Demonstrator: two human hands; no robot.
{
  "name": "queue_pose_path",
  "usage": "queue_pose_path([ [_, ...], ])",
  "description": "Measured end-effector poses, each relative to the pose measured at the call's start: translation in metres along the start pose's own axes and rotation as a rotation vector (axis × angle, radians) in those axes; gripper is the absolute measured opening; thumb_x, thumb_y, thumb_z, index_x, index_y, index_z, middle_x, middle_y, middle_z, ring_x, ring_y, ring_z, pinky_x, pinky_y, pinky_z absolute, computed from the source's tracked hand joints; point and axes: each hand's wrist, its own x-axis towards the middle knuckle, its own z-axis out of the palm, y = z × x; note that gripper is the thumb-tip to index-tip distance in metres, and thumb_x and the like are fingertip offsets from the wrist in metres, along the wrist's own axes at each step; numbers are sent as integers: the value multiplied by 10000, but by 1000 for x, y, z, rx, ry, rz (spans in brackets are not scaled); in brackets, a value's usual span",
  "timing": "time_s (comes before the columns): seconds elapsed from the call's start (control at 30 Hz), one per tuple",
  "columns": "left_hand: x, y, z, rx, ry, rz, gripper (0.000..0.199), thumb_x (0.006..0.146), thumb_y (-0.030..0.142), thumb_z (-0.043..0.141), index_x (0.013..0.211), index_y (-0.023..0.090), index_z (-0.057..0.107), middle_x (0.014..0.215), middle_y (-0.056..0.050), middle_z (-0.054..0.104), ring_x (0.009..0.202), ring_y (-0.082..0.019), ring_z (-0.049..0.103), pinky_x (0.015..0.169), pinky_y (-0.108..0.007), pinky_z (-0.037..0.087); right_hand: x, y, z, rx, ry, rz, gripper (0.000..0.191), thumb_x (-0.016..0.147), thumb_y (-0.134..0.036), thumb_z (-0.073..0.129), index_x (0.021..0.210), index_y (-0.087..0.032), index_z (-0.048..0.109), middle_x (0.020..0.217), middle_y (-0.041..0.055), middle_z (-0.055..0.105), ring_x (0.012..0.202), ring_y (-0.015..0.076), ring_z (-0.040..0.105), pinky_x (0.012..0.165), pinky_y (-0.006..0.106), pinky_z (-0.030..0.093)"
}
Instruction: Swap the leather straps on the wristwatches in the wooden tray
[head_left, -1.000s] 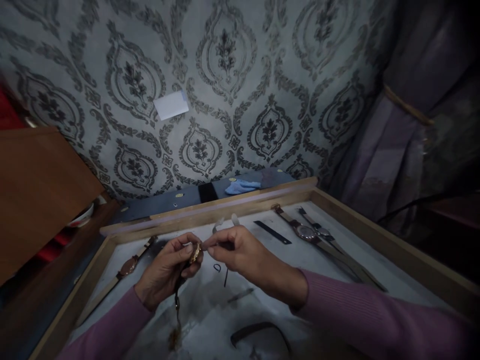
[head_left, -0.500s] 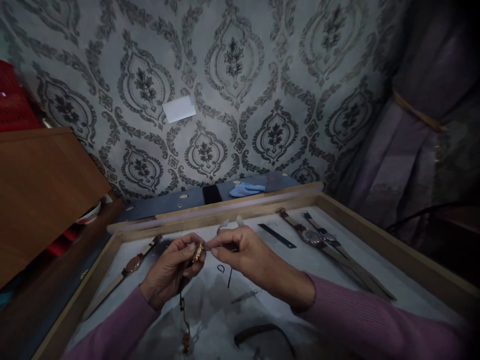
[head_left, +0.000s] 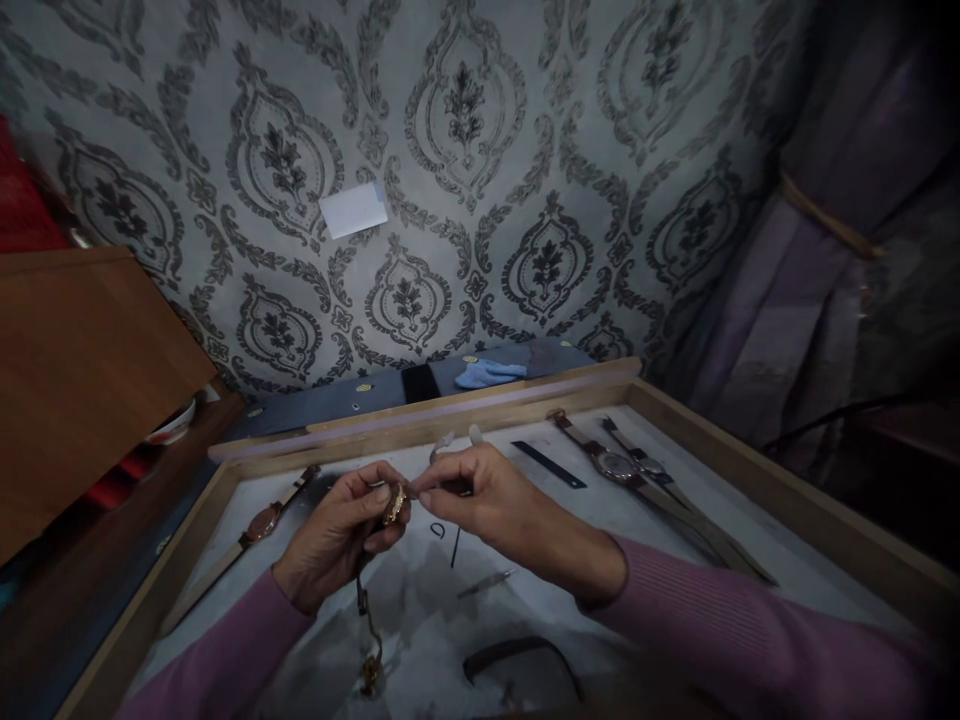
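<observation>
Between the thumb and fingers of my left hand (head_left: 341,530) is a small gold-coloured watch (head_left: 395,503), held up on edge above the tray. A thin dark strap or chain (head_left: 366,610) hangs below that hand, with a gold-coloured piece (head_left: 370,674) at its lower end. My right hand (head_left: 491,500) is closed in a pinch, its fingertips right at the watch's edge. What those fingertips hold is too small to make out. Under the hands lie a thin pen-like tool (head_left: 486,583), a small dark loop (head_left: 437,530) and a curved dark strap (head_left: 517,650).
A wooden-rimmed tray (head_left: 750,460) surrounds the work. Inside lie a brown-strapped watch (head_left: 262,522) at left, two more watches, one large (head_left: 615,464) and one small (head_left: 651,466), at right, and a dark flat blade (head_left: 549,465). A blue cloth (head_left: 491,374) rests behind the rim.
The whole view has shifted slightly, so things appear a little further left and up. Both hands keep nearly the same hold at the watch.
</observation>
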Motion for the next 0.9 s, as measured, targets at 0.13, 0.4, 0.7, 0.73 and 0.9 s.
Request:
queue_pose_path([
  [0.13,-1,1,1,-1,-2,1,262,676,239,827,756,108,614,569,-19,601,383,-27,401,355,-118,200,-1,-2,0,-16,5,29,196,760,-105,554,781,-122,749,561,-29,492,538,73,372,515,206,280],
  [0.4,1,-3,-5,-16,-22,20,239,687,227,824,770,108,634,593,-42,638,393,-33,443,358,-111,209,-2,0,1,13,0,31,179,730,-152,572,770,-130,745,505,-47,429,500,69,318,488,208,233],
  [0.7,1,-2,-5,9,-15,40,242,697,242,817,778,106,634,599,-34,623,418,-44,464,367,-122,206,-3,4,2,108,18,8,184,740,-216,571,761,-152,742,459,-69,352,468,50,283,473,191,225],
  [0.73,1,-2,-4,13,-15,42,245,695,242,818,777,106,632,594,-30,618,419,-44,463,368,-123,206,-3,4,3,110,19,9,184,743,-223,572,766,-151,741,463,-68,359,471,50,288,475,191,231],
  [0.9,0,-2,-4,23,-9,49,249,693,241,819,777,112,623,591,-26,613,427,-53,482,369,-119,215,-3,5,3,136,29,13,151,740,-202,575,750,-146,715,484,-65,403,470,48,305,476,192,239],
])
